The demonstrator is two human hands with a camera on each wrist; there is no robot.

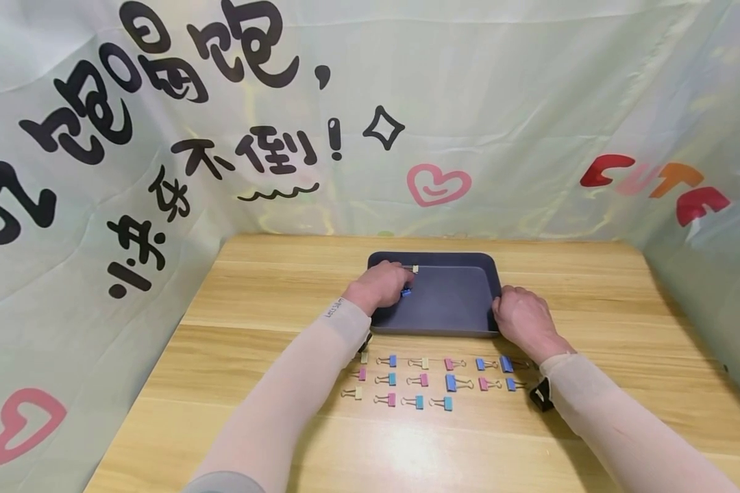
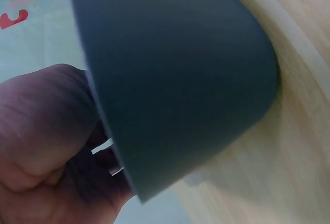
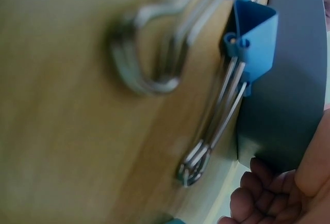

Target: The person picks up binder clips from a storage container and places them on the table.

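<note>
My left hand (image 1: pixel 382 282) reaches over the left side of a dark grey tray (image 1: pixel 450 301), fingers curled down inside it. At the fingertips it pinches a small blue binder clip (image 1: pixel 405 292), mostly hidden by the hand. A cream binder clip (image 1: pixel 415 269) lies in the tray just beyond those fingers. In the left wrist view, the tray wall (image 2: pixel 180 79) hides part of the hand. My right hand (image 1: pixel 524 318) grips the tray's right side, its curled fingers (image 3: pixel 263 193) at the wall in the right wrist view.
Binder clips in pink, cream, teal and blue lie in three rows in front of the tray, among them a teal clip (image 1: pixel 442 403) and a pink clip (image 1: pixel 385 400). Several blue clips (image 1: pixel 506 364) sit near the right wrist. A printed cloth (image 1: pixel 499 123) surrounds the wooden table (image 1: pixel 271 274).
</note>
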